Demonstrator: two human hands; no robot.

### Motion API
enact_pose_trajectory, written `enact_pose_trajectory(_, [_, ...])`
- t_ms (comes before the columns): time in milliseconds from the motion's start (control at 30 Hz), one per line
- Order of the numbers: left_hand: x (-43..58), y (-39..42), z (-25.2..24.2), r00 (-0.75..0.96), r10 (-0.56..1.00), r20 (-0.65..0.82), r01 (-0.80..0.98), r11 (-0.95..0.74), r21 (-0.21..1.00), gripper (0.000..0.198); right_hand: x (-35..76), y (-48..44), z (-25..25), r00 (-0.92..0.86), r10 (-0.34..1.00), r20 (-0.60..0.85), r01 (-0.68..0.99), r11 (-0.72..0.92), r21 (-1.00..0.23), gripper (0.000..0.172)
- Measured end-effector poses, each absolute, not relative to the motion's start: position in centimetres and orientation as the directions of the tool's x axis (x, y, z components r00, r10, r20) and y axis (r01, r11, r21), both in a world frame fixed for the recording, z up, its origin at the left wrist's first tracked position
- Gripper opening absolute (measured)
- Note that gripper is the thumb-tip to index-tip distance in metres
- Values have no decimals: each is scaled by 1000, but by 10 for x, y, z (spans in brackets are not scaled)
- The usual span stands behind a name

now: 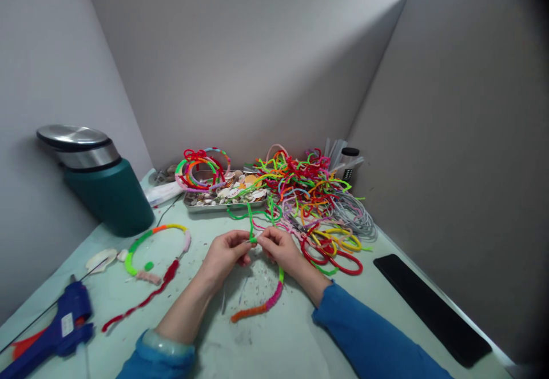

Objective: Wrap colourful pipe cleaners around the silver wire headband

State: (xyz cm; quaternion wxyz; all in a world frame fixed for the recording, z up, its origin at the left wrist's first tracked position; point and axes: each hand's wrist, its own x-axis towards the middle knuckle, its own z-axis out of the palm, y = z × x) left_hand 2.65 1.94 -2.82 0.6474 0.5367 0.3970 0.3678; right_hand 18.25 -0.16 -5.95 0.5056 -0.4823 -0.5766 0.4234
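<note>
My left hand and my right hand meet over the middle of the table, thumbs and fingertips pinched. Both are closed on a bright green pipe cleaner, coiled small between the fingertips with a loose end standing up. From under my right hand curves a wrapped strip, banded yellow-green, magenta and orange, its orange end lying toward my left wrist. How the strip joins the green coil is hidden by the fingers. To the left lies a similar ring in several colours, with a red pipe cleaner trailing from it.
A metal tray of shells carries finished hoops. Right of it sit a pipe cleaner heap, grey wire coils and red-handled scissors. A teal bottle, blue glue gun and black strip flank the table.
</note>
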Motion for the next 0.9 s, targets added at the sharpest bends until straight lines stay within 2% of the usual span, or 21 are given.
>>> enact_pose_trajectory(233, [28, 20, -32, 363, 927, -92, -91, 134, 987, 29, 183, -1, -60, -30, 985, 168, 88, 170, -981, 21])
enact_pose_trajectory(500, [28, 20, -32, 341, 938, -62, -37, 79, 996, 23, 182, 0, -61, -30, 988, 150, 68, 152, -986, 23])
enact_pose_trajectory(700, [25, 19, -26, 471, 867, -163, -91, 232, 968, 29, 182, -1, -60, -31, 987, 157, 88, 159, -983, 23])
enact_pose_trajectory(900, [22, 21, -26, 466, 854, -231, -130, 325, 937, 34, 181, -4, -55, -45, 984, 170, 131, 174, -976, 23])
